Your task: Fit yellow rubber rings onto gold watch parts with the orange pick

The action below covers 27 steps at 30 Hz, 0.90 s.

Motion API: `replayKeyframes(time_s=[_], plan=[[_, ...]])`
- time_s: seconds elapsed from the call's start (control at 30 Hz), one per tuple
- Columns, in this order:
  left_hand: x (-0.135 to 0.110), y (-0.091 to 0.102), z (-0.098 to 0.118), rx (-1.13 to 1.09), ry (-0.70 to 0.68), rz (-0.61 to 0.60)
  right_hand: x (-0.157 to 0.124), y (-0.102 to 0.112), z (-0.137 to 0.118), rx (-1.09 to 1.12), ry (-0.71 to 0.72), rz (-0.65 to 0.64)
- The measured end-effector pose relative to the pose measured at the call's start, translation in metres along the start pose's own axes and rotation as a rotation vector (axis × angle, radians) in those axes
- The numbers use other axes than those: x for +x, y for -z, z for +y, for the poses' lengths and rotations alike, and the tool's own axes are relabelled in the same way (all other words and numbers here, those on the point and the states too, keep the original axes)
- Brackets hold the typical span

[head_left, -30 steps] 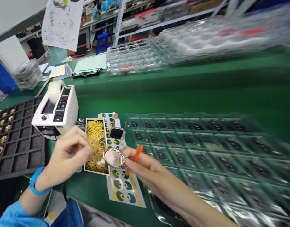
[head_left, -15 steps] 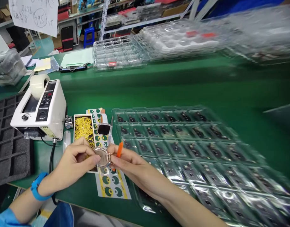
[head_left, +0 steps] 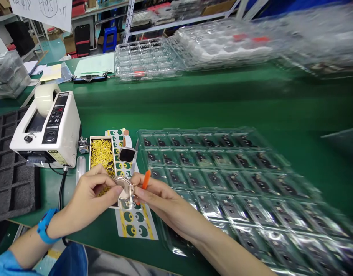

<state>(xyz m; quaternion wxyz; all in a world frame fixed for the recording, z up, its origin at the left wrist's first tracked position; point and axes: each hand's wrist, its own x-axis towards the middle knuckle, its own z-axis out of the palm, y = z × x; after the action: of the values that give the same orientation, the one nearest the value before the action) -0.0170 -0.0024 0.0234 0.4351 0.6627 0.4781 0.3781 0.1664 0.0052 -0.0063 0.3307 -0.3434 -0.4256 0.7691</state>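
Observation:
Both my hands meet over the bench, pinching a round rose-gold watch case (head_left: 125, 190) with a clear, glassy face. My left hand (head_left: 87, 200) grips its left side, and my right hand (head_left: 162, 203) holds its right side. An orange plastic stick (head_left: 146, 180) rises from between my right fingers. Just beyond the hands, a square black-faced smartwatch (head_left: 127, 155) lies on a printed sheet of green-and-yellow round stickers (head_left: 133, 222). Under my left fingers is an open box of yellow rubber rings (head_left: 101, 153).
A white tape dispenser (head_left: 47, 126) with a tape roll stands left, beside a black foam tray (head_left: 9, 165). A large clear tray of dark watch parts (head_left: 205, 165) fills the right. Stacked clear trays (head_left: 144, 59) and papers line the far side of the green bench.
The view has swung left and steadied since the earliest frame. My hands have drawn closer over the bench, and the watch case has turned, now showing its clear face rather than a silvery disc.

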Motion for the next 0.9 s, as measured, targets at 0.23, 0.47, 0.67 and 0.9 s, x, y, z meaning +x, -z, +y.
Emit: replayKeyframes(time_s=[0.23,0.47,0.67,0.9], plan=[[-0.001,-0.002,-0.002,0.031,0.002,0.006,-0.001,-0.001,0.0,-0.066,0.011,0.018],[-0.002,-0.001,-0.002,0.379,-0.064,0.102,0.001,0.0,0.0,-0.13,0.042,0.005],[0.003,0.013,-0.004,0.305,-0.24,0.326,-0.002,0.002,0.0,-0.179,0.111,0.035],[0.003,-0.008,-0.015,0.023,-0.455,0.067,-0.008,-0.004,0.009,-0.038,0.011,0.044]])
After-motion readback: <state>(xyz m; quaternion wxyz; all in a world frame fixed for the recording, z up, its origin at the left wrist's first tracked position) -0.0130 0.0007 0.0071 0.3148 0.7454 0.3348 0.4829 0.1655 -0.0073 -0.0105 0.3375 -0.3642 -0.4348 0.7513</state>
